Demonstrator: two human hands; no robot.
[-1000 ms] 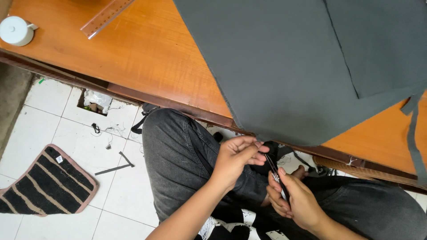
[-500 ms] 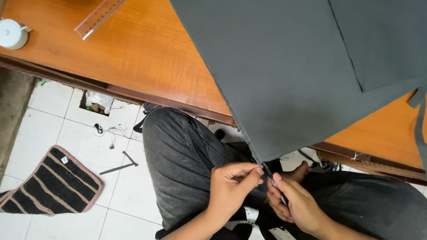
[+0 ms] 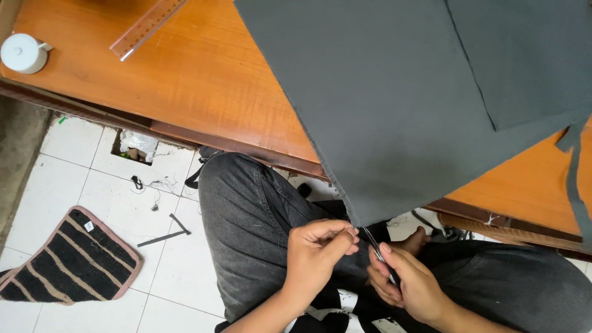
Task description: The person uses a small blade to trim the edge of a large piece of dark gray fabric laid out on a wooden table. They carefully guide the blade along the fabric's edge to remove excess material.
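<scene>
Down below the tabletop (image 3: 185, 80) edge, over the lap: left hand (image 3: 317, 250) pinching the hanging corner of the grey fabric (image 3: 394, 105) between thumb and fingertips, right hand (image 3: 410, 283) closed around a thin dark tool (image 3: 376, 250), likely small scissors or a pen, hard to tell. Tool's long axis slanting up and left, tip just beside the fabric corner, almost touching the left fingertips. Both hands close together, left slightly nearer the corner.

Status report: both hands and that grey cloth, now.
Left hand pinching the hanging corner of the grey cloth. Right hand gripping a thin dark tool, its tip at that corner. Nothing between the hands; cloth drapes off the wooden table.
</scene>
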